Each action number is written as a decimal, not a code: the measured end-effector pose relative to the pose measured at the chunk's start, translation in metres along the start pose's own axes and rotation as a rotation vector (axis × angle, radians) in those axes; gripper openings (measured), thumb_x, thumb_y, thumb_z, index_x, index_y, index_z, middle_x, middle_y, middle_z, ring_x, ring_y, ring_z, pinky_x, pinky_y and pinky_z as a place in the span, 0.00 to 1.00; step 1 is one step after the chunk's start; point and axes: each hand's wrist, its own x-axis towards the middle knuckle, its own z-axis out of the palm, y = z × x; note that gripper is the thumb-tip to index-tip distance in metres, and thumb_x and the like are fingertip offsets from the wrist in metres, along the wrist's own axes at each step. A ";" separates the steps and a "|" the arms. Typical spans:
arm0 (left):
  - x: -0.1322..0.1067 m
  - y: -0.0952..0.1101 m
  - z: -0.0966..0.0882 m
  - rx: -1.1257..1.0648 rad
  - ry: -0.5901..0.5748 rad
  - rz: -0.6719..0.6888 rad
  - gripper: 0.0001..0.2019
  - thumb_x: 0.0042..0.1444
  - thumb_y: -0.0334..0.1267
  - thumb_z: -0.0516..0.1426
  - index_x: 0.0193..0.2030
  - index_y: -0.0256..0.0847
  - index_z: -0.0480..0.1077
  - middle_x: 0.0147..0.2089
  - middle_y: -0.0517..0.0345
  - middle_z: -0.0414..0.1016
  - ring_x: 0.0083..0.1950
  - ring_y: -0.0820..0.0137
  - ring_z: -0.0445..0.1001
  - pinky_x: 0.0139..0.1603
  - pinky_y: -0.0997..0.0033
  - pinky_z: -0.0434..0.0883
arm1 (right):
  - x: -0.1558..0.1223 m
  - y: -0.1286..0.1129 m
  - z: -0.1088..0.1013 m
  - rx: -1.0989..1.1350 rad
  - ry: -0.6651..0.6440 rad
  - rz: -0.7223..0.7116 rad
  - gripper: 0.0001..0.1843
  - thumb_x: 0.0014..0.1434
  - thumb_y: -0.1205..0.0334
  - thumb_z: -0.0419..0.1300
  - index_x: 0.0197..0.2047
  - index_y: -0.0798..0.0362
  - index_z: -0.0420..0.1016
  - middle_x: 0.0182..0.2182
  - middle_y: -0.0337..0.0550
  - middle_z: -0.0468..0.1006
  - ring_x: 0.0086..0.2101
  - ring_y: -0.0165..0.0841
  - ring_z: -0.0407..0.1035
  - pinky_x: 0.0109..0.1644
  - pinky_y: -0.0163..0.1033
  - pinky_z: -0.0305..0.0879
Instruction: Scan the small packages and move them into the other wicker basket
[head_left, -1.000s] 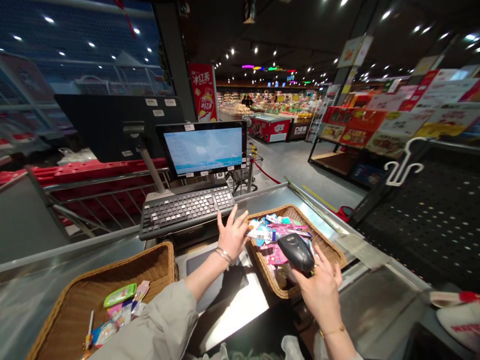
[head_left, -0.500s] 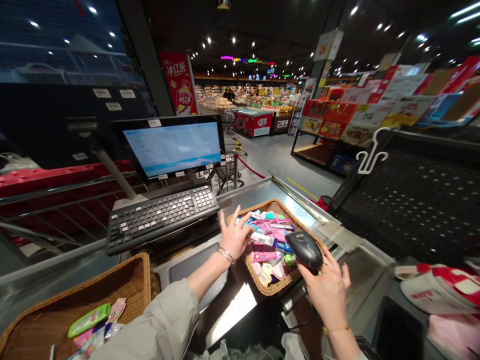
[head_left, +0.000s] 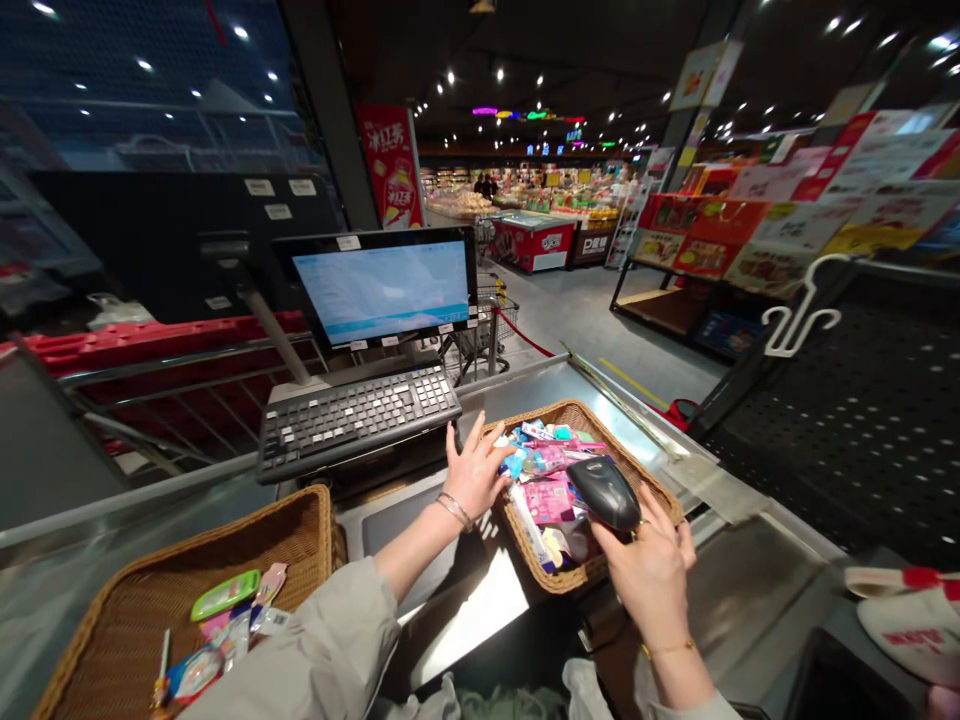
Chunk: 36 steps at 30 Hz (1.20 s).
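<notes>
My left hand (head_left: pixel 476 475) is over the left rim of a wicker basket (head_left: pixel 551 580), fingers spread, fingertips by the small packages inside. I see nothing gripped in it. A barcode scanner (head_left: pixel 604 492), black and handheld, is in my right hand (head_left: pixel 651 560), which is closed around it. Its head hangs over the basket's right part and hides some of the contents. The basket holds pink packets (head_left: pixel 547 500), blue packets and a long white box (head_left: pixel 529 525) lying along the left inner side.
Another wicker basket (head_left: pixel 330 530) at lower left holds a green-edged pack (head_left: pixel 225 595) and several small packets. Behind my left hand are a keyboard (head_left: pixel 360 415) and a monitor (head_left: pixel 390 290). A white hook (head_left: pixel 802 310) hangs on a black perforated panel at right.
The long white box has gone from near my left fingertips to the basket's left inner side. The view has turned slightly left. The scanner stays over the basket.
</notes>
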 end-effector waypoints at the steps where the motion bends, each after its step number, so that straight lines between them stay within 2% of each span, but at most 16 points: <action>1: -0.004 -0.002 -0.003 0.005 0.005 -0.012 0.19 0.56 0.43 0.59 0.55 0.51 0.68 0.68 0.52 0.60 0.73 0.51 0.43 0.65 0.27 0.31 | 0.001 -0.004 0.001 0.011 -0.004 -0.008 0.25 0.54 0.40 0.53 0.37 0.53 0.78 0.42 0.52 0.80 0.55 0.46 0.64 0.64 0.61 0.40; 11: -0.048 -0.026 -0.040 0.038 0.023 -0.139 0.20 0.55 0.44 0.61 0.54 0.49 0.69 0.68 0.50 0.60 0.73 0.51 0.44 0.67 0.30 0.33 | -0.003 -0.044 0.019 0.092 -0.087 -0.072 0.23 0.53 0.39 0.54 0.32 0.50 0.78 0.42 0.50 0.80 0.55 0.46 0.64 0.64 0.60 0.39; 17: -0.083 -0.040 -0.067 0.074 0.046 -0.251 0.19 0.55 0.43 0.61 0.54 0.48 0.69 0.67 0.50 0.61 0.73 0.53 0.46 0.67 0.31 0.34 | -0.009 -0.077 0.032 0.162 -0.105 -0.204 0.23 0.54 0.41 0.53 0.30 0.51 0.78 0.39 0.51 0.80 0.53 0.46 0.66 0.63 0.59 0.43; 28: -0.173 -0.072 -0.103 0.163 0.094 -0.513 0.19 0.54 0.40 0.61 0.54 0.49 0.70 0.67 0.50 0.62 0.72 0.53 0.48 0.67 0.31 0.36 | -0.035 -0.140 0.063 0.312 -0.284 -0.359 0.19 0.55 0.45 0.54 0.32 0.51 0.78 0.41 0.50 0.80 0.56 0.46 0.64 0.65 0.58 0.38; 31: -0.198 -0.077 -0.110 0.178 0.088 -0.589 0.18 0.54 0.41 0.61 0.53 0.48 0.70 0.67 0.50 0.62 0.72 0.53 0.48 0.67 0.30 0.36 | -0.044 -0.158 0.068 0.335 -0.355 -0.392 0.19 0.55 0.46 0.54 0.34 0.51 0.78 0.42 0.50 0.80 0.56 0.45 0.63 0.65 0.59 0.38; 36: -0.239 -0.088 -0.116 0.213 0.077 -0.694 0.18 0.54 0.41 0.62 0.52 0.49 0.70 0.67 0.53 0.62 0.72 0.54 0.49 0.67 0.30 0.37 | -0.061 -0.183 0.075 0.383 -0.431 -0.467 0.17 0.54 0.47 0.55 0.32 0.51 0.77 0.42 0.49 0.80 0.56 0.45 0.64 0.65 0.60 0.39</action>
